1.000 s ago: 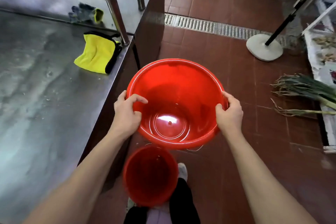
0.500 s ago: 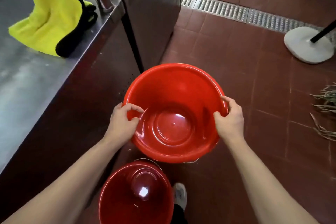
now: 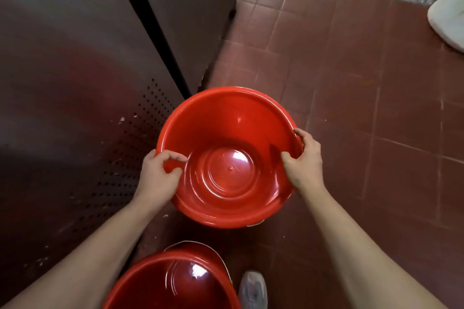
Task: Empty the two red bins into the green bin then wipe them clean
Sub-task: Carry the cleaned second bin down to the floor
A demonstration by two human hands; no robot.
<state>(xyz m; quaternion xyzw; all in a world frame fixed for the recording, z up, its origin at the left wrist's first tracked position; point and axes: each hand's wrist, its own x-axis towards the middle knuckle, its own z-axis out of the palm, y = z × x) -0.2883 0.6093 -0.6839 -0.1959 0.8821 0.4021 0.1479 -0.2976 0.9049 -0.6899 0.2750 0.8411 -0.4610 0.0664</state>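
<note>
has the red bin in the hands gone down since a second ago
Yes. The held red bin has dropped toward the tiled floor: earlier its rim was near the steel counter top, now it sits low beside the cabinet front.

Left hand [image 3: 157, 175]: fingers curled over the left rim of the red bin [image 3: 226, 138], thumb inside, forearm bare and reaching forward from lower left. Right hand [image 3: 305, 161]: grips the opposite rim, thumb inside, forearm bare, extending from lower right.
</note>
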